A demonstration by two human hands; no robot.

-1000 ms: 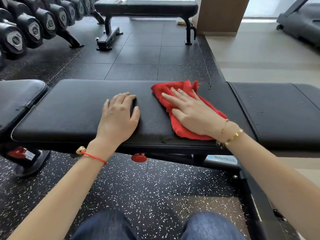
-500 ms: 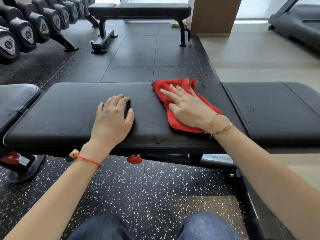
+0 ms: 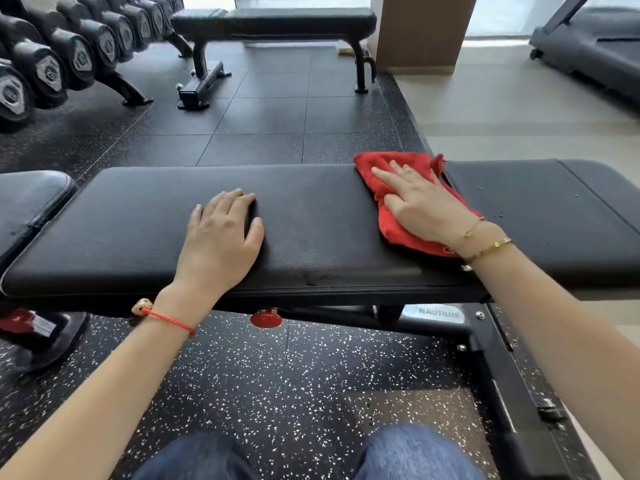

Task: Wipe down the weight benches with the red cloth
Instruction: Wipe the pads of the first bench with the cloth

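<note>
Red cloth [image 3: 391, 199] slid right; frame [image 3: 464, 327] reads NAUTILUS.

Bench pad [image 3: 311, 223] runs left to right in front of the person. Left hand [image 3: 221, 244] sits flat mid-pad, right hand [image 3: 422, 206] on the cloth [image 3: 391, 223] at its right end. Another bench [image 3: 277, 22] stands behind, dumbbells [image 3: 69, 53] far left.

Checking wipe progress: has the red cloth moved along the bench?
Yes. The red cloth slid right, now reaching the seam between the pads.
</note>
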